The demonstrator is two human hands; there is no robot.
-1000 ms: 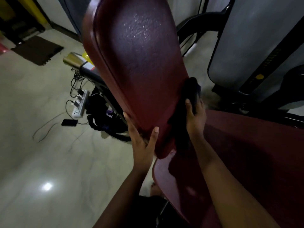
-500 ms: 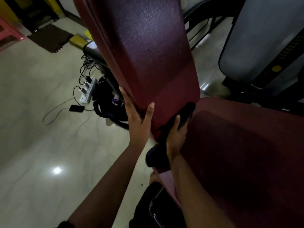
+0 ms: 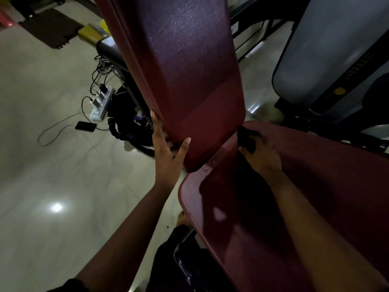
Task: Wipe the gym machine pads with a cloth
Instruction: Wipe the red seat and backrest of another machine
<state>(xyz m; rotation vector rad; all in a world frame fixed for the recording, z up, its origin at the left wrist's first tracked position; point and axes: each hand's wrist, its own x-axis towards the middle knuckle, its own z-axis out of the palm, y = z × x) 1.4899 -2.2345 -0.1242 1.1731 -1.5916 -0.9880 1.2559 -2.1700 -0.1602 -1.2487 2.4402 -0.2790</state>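
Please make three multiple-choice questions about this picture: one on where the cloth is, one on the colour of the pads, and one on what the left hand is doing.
1. Where is the cloth?
A. On the floor
B. On the seat pad, under the right hand
C. Hanging on the back pad

2. What colour are the pads?
A. Dark red
B. Blue
C. Green

3. What is the left hand doing?
A. Hanging free
B. Holding a phone
C. Gripping the back pad's lower edge

Answers:
1 B: the right hand presses the cloth on the seat pad, near the gap.
2 A: both pads look dark red.
3 C: the left hand clasps the corner of the back pad.
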